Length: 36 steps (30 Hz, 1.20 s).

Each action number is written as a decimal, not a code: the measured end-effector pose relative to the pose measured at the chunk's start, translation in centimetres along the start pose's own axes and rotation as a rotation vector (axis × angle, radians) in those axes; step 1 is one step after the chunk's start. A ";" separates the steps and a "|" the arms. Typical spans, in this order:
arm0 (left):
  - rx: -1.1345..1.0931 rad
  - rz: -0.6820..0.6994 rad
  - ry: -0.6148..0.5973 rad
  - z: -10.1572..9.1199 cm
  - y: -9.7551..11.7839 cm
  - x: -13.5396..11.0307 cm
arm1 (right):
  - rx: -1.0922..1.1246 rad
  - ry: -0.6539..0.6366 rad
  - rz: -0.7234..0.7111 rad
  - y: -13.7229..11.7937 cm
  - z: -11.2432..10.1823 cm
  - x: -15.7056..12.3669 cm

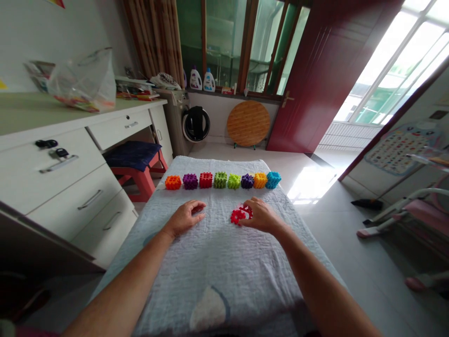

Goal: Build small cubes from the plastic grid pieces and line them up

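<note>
My left hand (183, 219) rests over the cloth-covered table (210, 252), thumb and fingers apart, holding nothing. On the other side, my right hand (262, 216) curls its thumb and fingers around red notched plastic pieces (237, 216) that sit low at the cloth. Part of these pieces is hidden behind the fingers. Beyond both hands stands a row of several block cubes: orange (173, 182), purple (190, 181), red (206, 180), green (220, 179), lime (234, 181), dark violet (247, 181), yellow (260, 180) and blue (273, 179).
A white desk (52, 164) with drawers stands to the left, a plastic bag (86, 84) on top. Beside it is a red stool (140, 180) with a dark cushion. A round wooden board (248, 123) leans at the back wall. Chair legs (386, 220) show at right.
</note>
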<state>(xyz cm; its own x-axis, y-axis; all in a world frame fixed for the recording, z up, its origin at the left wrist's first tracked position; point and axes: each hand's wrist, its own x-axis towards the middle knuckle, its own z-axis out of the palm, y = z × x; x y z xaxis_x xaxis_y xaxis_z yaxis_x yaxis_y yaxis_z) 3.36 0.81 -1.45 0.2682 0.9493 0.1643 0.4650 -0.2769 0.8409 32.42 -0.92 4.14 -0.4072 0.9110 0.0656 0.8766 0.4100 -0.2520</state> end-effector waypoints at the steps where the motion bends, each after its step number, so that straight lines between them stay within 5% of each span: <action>1: -0.002 0.004 0.001 0.0 0.0 0.0 | -0.006 0.001 0.004 -0.5 0.3 0.5; 8: -0.034 0.039 0.007 0.2 -0.5 0.1 | -0.070 -0.053 0.076 -1.2 2.5 1.5; 22: 0.004 0.048 -0.008 0.2 0.0 0.0 | -0.111 -0.092 0.004 -1.6 1.9 3.1; 29: 0.039 0.064 0.002 0.4 -0.6 0.0 | -0.126 0.176 -0.131 -3.8 -1.1 11.2; 36: 0.047 0.073 0.019 0.6 -1.1 -0.2 | -0.195 0.108 -0.128 -5.4 -0.7 19.0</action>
<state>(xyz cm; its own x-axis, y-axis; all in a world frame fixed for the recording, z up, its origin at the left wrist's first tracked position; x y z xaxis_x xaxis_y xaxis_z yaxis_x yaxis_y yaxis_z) 3.31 0.84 -2.68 0.2866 0.9289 0.2347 0.4840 -0.3518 0.8012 20.09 14.18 7.43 -0.4971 0.8465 0.1905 0.8570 0.5134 -0.0452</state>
